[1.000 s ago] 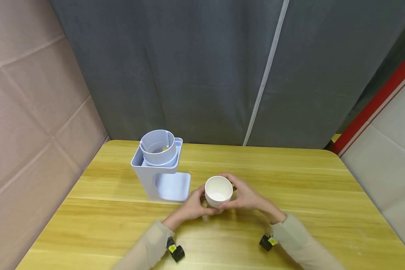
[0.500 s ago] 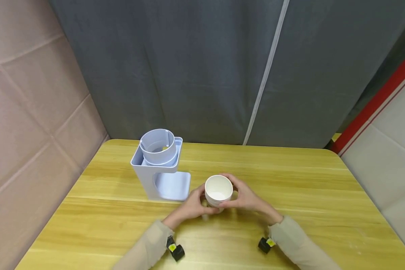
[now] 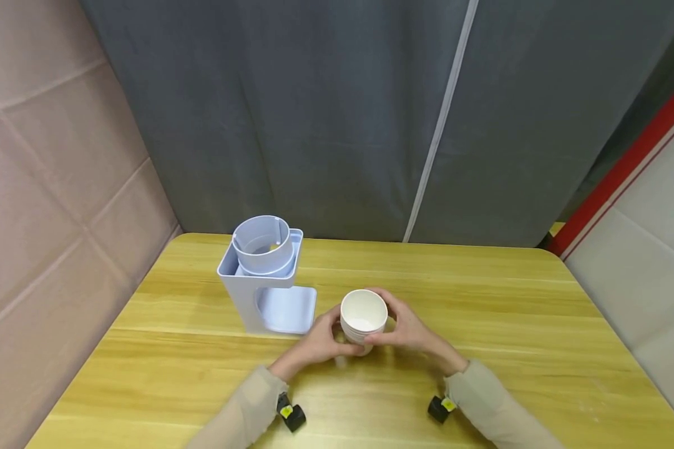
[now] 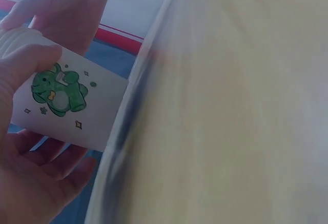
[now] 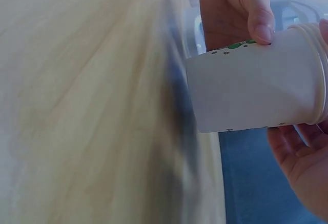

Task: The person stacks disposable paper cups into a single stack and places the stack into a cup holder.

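Both hands hold a stack of white paper cups (image 3: 364, 313) upright near the middle of the table, mouths facing up. My left hand (image 3: 317, 343) grips it from the left, thumb across the near side and fingers behind. From the right, my right hand (image 3: 407, 327) grips it higher, close to the stacked rims. A green cartoon animal is printed on the outer cup (image 4: 100, 108), as the left wrist view shows. In the right wrist view the cup wall (image 5: 251, 88) is mostly plain white. Whether the base touches the table, I cannot tell.
A pale blue stand (image 3: 241, 296) with a round open holder (image 3: 263, 246) on top and a flat base plate (image 3: 288, 310) is left of the hands. The wooden table (image 3: 483, 299) ends at a grey curtain (image 3: 314, 125) behind.
My right wrist and sleeve have shifted slightly left, and the cup stack sits a touch higher in the head view. Both hands keep their hold; the stand stays put.
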### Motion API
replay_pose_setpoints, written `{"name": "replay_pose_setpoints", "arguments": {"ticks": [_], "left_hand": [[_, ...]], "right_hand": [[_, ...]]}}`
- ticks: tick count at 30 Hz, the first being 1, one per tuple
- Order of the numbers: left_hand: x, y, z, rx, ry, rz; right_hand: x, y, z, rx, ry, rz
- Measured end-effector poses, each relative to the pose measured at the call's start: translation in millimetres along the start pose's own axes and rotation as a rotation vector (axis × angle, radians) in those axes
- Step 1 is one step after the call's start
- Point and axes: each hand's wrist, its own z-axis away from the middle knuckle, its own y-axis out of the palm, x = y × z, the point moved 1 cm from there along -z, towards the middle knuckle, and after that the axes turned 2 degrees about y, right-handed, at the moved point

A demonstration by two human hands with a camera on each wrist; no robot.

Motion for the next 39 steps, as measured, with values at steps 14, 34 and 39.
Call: {"name": "replay_pose_setpoints", "arguments": {"ticks": [14, 34, 39], "left_hand": [[-37.4, -12.6, -1.0, -0.065, 0.112, 0.05], [-103.1, -46.6, 5.2, -0.164, 0.241, 0.022], [-117.0, -60.6, 6.4, -0.166, 0.279, -0.005]], "right_hand": [[37.4, -4.7, -16.3, -0.077, -0.13, -0.062], [100.7, -3.2, -49.9, -0.14, -0.233, -0.111], [116.0, -1.6, -62.5, -0.146, -0.276, -0.085]]}}
